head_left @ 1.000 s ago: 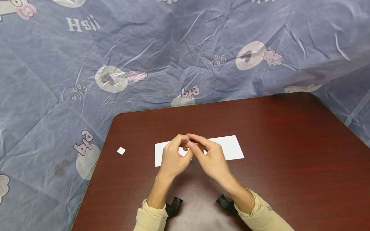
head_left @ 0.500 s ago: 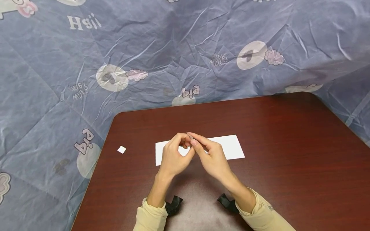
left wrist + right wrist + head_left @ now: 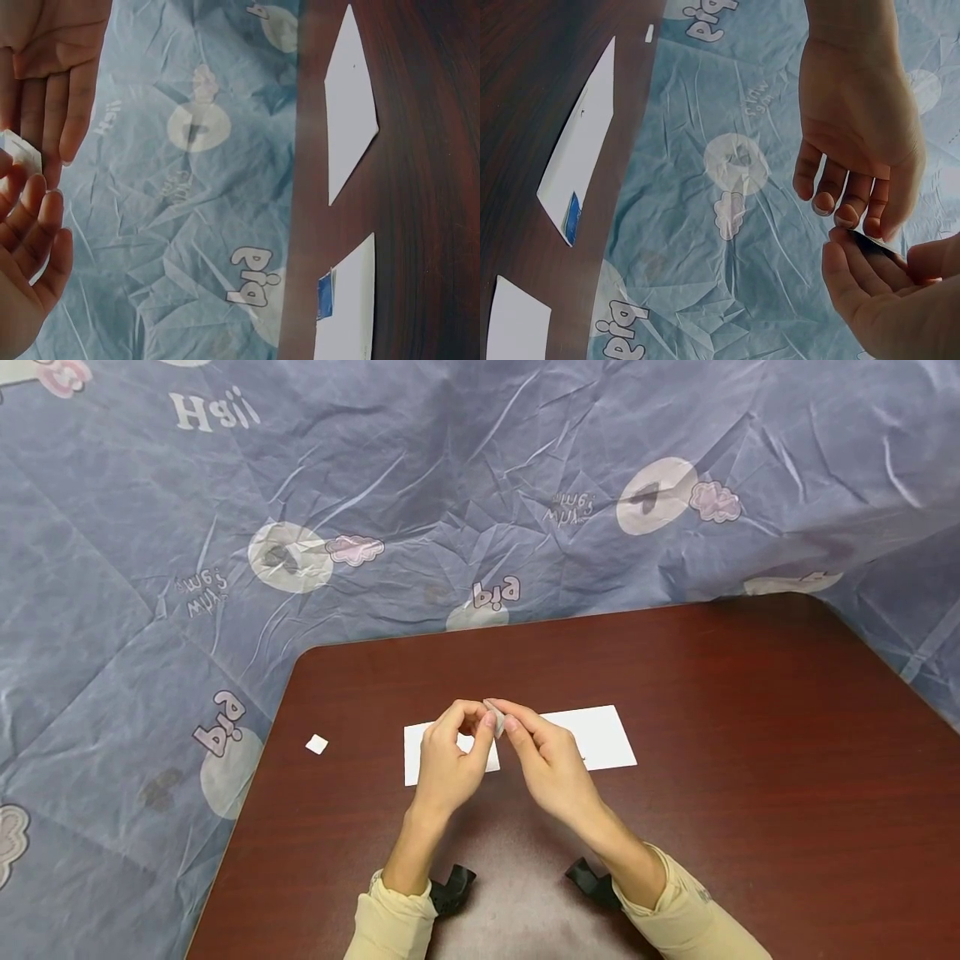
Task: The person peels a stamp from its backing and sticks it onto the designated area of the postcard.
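Note:
Both hands meet above the table, holding a small flat pale piece (image 3: pixel 498 723) between them. My left hand (image 3: pixel 448 758) pinches its left side, thumb against the pale face. From the other side my right hand (image 3: pixel 551 760) pinches it between thumb and fingers. The left wrist view shows the piece (image 3: pixel 24 154) as whitish and angular, partly covered by fingertips. Its other face (image 3: pixel 874 247) looks dark in the right wrist view, lying along the right fingers. Below the hands lie a left white card (image 3: pixel 414 756) and a right white card (image 3: pixel 600 739).
A small white square (image 3: pixel 317 744) lies near the table's left edge. The left card bears a blue patch (image 3: pixel 325 295). Black straps (image 3: pixel 452 889) show at the wrists. A patterned blue sheet (image 3: pixel 420 510) hangs behind the brown table (image 3: pixel 735 735).
The piece has turned so that more of its pale face shows between the thumbs. My left thumb has shifted up onto it, and the thumbs are now apart.

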A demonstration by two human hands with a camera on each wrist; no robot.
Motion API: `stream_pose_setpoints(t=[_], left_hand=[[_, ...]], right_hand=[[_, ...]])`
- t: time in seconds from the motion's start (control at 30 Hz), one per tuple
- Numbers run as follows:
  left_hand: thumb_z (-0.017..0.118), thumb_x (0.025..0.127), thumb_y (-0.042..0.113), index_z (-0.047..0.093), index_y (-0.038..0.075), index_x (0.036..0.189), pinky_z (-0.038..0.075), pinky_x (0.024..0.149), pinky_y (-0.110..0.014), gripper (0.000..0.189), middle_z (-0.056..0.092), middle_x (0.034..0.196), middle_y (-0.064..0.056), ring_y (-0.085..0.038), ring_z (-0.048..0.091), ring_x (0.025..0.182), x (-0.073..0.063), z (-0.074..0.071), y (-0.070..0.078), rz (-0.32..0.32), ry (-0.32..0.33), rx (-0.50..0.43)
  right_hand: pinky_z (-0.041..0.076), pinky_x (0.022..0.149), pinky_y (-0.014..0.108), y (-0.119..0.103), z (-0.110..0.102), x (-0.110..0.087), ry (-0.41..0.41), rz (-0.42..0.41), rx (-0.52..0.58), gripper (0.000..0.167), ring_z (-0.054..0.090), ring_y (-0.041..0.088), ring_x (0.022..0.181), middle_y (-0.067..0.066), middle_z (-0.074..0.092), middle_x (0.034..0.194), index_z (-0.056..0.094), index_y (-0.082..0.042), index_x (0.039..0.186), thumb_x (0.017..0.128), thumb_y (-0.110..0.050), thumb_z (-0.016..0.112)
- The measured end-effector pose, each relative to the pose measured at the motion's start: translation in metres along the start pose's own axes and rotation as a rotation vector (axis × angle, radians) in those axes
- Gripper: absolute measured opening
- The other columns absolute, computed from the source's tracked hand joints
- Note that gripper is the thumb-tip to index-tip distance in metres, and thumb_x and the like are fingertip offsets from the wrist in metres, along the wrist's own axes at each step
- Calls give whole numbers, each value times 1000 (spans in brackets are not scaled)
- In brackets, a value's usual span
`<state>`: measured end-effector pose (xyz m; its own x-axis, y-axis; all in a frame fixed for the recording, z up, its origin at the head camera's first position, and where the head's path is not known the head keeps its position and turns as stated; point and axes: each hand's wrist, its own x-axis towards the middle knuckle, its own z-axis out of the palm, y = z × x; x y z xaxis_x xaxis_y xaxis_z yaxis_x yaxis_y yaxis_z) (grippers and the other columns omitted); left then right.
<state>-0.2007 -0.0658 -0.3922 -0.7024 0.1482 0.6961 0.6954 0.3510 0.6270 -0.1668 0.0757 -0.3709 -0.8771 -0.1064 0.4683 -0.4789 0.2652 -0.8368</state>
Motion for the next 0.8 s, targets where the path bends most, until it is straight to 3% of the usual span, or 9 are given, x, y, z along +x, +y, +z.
stream_pose_setpoints(t=[0.3,0.4,0.53,0.67,0.8], left_hand=[[61,90,9,59,4,85,47,60,-27,8,54,69,0,-14,52,64,0,1,-2,-10,18,-26],[62,89,7,60,5,84,47,60,-27,6,53,68,1,-13,52,64,0,1,-2,-8,17,-31],[64,87,4,61,7,85,46,60,-27,5,53,68,2,-12,51,64,1,2,-1,-9,13,-32],[65,87,4,62,8,85,46,60,-27,5,54,67,3,-12,51,63,1,2,1,-9,9,-27],[66,87,7,63,7,84,46,60,-26,4,54,66,3,-11,51,63,2,2,1,-14,1,-24]], right_hand=[[53,76,35,3,1,0,11,-94,-61,29,68,18,88,11,67,111,58,0,126,99,-2,46],[50,59,27,4,2,0,40,-144,-90,31,69,21,81,14,70,95,57,2,126,98,3,47],[49,50,24,6,3,1,81,-183,-81,34,70,25,71,16,70,87,58,2,126,93,8,50],[55,59,29,7,3,1,101,-190,-39,36,70,22,71,16,69,102,59,2,125,91,11,52],[56,64,30,8,3,1,109,-189,-27,33,69,17,75,14,69,105,60,3,122,91,10,53]])
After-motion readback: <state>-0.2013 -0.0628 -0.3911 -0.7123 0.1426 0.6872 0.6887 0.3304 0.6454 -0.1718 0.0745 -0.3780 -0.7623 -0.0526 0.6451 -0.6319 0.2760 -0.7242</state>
